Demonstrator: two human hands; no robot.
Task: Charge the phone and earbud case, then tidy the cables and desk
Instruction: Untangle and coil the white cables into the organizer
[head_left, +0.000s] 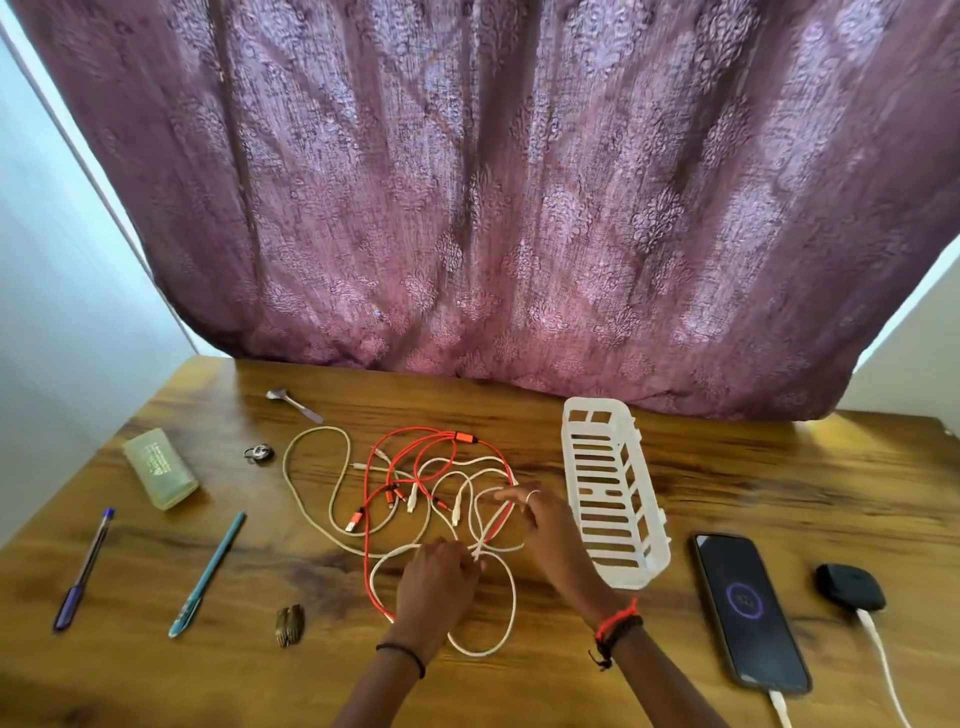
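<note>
— Left hand (436, 577) pinches a white cable (515, 597); right hand (545, 519) lies slack-fingered on the tangle, mid-desk (779, 467).
— How's it look?
— White knotted with red cable (466, 437). Lit phone (748, 608) and case (849, 587) sit plugged, right; basket (613, 493) beside the right hand, pens (210, 574) left.

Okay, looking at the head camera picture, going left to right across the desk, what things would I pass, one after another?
purple pen → teal pen → cable tangle → white basket → phone → earbud case
</note>
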